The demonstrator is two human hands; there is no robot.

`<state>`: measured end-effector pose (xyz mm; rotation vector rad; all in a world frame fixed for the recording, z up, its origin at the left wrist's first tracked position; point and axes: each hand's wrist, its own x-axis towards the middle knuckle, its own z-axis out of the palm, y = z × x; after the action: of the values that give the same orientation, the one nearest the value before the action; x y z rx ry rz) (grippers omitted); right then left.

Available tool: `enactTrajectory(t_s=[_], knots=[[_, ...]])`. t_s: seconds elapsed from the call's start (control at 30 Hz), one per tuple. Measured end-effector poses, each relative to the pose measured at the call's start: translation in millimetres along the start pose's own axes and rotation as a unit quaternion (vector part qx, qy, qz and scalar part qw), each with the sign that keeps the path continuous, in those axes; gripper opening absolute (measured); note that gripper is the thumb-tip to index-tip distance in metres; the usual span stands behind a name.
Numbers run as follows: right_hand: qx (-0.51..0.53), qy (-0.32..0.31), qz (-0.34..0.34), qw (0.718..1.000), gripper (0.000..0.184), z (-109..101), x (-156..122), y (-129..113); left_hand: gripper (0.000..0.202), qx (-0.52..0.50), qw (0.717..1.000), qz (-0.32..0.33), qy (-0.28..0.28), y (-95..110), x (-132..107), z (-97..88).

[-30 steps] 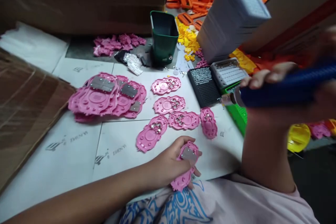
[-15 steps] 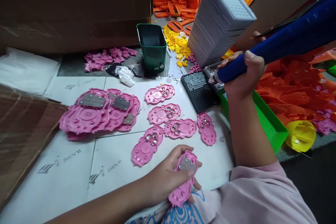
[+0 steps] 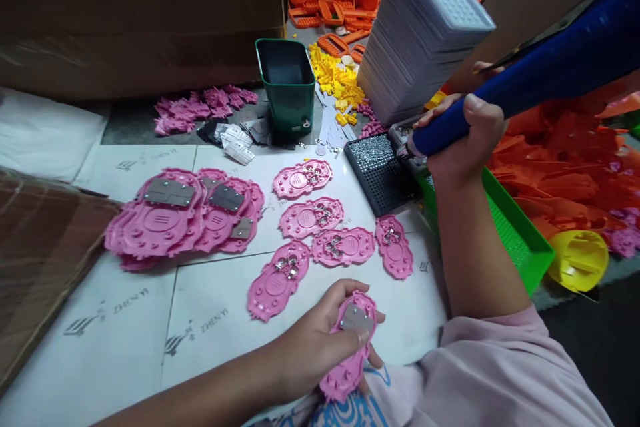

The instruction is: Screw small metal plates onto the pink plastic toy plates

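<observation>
My left hand grips a pink plastic toy shell with a grey cover plate on its upper half, thumb pressed on the plate's lower edge. Wrapped in my right hand is a blue electric screwdriver, slanting down to the left. Its tip is at a black perforated tray of small silver screws. Between my hands and the green cup lie several pink shells with bare metal contacts. More shells with grey plates form a pile on the left.
A dark green cup stands at the back beside small yellow parts and a tall stack of white trays. Cardboard boxes border the left and back. On the right are a green tray, a yellow cup and orange parts.
The view has shifted slightly. Both hands keep their holds, and the screwdriver tip stays at the screw tray. No piece has visibly changed place on the table.
</observation>
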<state>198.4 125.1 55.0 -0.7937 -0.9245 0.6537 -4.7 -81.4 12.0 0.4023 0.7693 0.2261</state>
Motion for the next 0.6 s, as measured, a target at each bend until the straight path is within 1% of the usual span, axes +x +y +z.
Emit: enactTrajectory(t_s=[0.13, 0.23, 0.3, 0.37, 0.47, 0.53, 0.57, 0.6], knots=[[-0.002, -0.014, -0.007, 1.0, 0.014, 0, 1, 2, 0.075, -0.004, 1.0, 0.015, -0.005, -4, 0, -2.5], [-0.009, -0.005, -0.007, 1.0, 0.014, -2, 1, 3, 0.072, -0.006, 1.0, 0.017, -0.01, -4, -1, -3.1], [-0.008, 0.007, -0.001, 1.0, 0.012, -3, 2, 3, 0.074, -0.015, 1.0, 0.016, -0.008, -3, -1, -1.9], [-0.015, 0.0, 0.015, 1.0, 0.012, -4, 3, -2, 0.079, -0.03, 0.999, 0.021, -0.004, -1, -1, 0.0], [-0.03, -0.008, 0.019, 0.999, 0.013, -2, 3, -20, 0.083, -0.058, 0.998, 0.03, -0.001, 1, 1, 2.1], [-0.035, -0.018, 0.011, 0.999, 0.012, -1, -2, -41, 0.083, -0.079, 0.996, 0.037, 0.002, 1, 3, 2.5], [-0.036, -0.03, 0.018, 0.999, 0.014, -1, -7, -52, 0.083, -0.088, 0.995, 0.042, 0.004, 0, 3, 2.5], [-0.033, -0.044, 0.03, 0.998, 0.019, -3, -14, -64, 0.083, -0.097, 0.994, 0.049, 0.005, 0, 4, 2.5]])
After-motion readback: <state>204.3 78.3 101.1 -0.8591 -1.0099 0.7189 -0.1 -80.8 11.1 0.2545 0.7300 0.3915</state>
